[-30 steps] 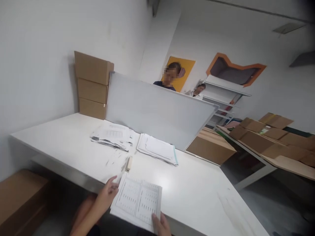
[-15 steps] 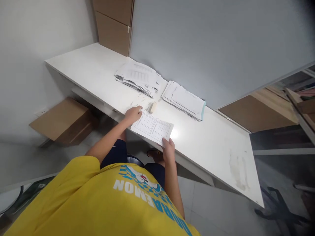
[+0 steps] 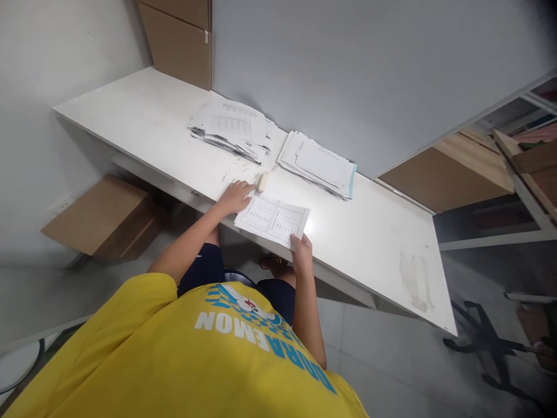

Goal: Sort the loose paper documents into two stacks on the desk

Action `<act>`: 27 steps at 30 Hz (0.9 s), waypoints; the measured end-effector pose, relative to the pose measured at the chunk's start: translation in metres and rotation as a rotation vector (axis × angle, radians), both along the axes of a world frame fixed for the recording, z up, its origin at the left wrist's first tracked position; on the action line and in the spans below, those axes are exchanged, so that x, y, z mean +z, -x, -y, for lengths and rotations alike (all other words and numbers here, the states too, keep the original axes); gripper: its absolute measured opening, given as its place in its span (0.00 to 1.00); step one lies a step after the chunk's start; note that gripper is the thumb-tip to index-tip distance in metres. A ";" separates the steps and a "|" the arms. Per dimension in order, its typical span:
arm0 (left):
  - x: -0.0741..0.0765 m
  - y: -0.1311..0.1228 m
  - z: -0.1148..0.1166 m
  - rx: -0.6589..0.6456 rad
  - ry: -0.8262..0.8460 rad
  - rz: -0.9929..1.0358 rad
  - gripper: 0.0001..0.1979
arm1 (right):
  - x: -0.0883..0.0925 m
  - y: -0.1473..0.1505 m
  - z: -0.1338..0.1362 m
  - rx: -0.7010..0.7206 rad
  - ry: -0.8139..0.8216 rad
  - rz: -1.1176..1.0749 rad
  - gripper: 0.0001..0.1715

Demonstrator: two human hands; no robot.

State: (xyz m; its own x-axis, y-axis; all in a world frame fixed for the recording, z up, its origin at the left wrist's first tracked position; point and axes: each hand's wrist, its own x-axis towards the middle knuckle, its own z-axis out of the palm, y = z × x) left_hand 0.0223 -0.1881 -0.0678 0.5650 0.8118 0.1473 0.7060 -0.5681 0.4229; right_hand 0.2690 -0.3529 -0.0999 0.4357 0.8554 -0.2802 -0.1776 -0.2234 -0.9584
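Note:
My right hand (image 3: 301, 253) grips the lower right corner of some printed sheets (image 3: 274, 220), thumb on top. The sheets carry small tables and reach over the front edge of the white desk. At their upper left corner is my left hand (image 3: 236, 197), closed on that corner with its thumb low. Its index finger stretches towards a small beige block-shaped object (image 3: 263, 182) and appears to touch it. I cannot make out what kind of object the block is.
Two paper stacks, one on the left (image 3: 235, 128) and one on the right (image 3: 319, 164), lie against the grey panel. The white desk (image 3: 369, 238) has a stain at its right end. A cardboard box (image 3: 98, 212) sits below left. A dark wheeled chair base (image 3: 491, 342) stands lower right.
The view has shifted slightly. The sheets have moved up towards the beige block, and my left index finger has stretched out to it. My right hand keeps its hold.

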 end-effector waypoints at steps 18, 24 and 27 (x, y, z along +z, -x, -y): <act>0.009 0.006 0.008 -0.103 0.050 -0.041 0.36 | 0.013 0.003 -0.002 -0.040 0.072 -0.094 0.27; 0.005 0.007 0.017 -0.290 -0.094 -0.067 0.36 | 0.012 0.008 -0.001 -0.031 0.042 -0.111 0.27; 0.004 0.009 0.015 -0.284 -0.093 -0.068 0.31 | 0.011 0.011 0.000 -0.025 0.019 -0.135 0.26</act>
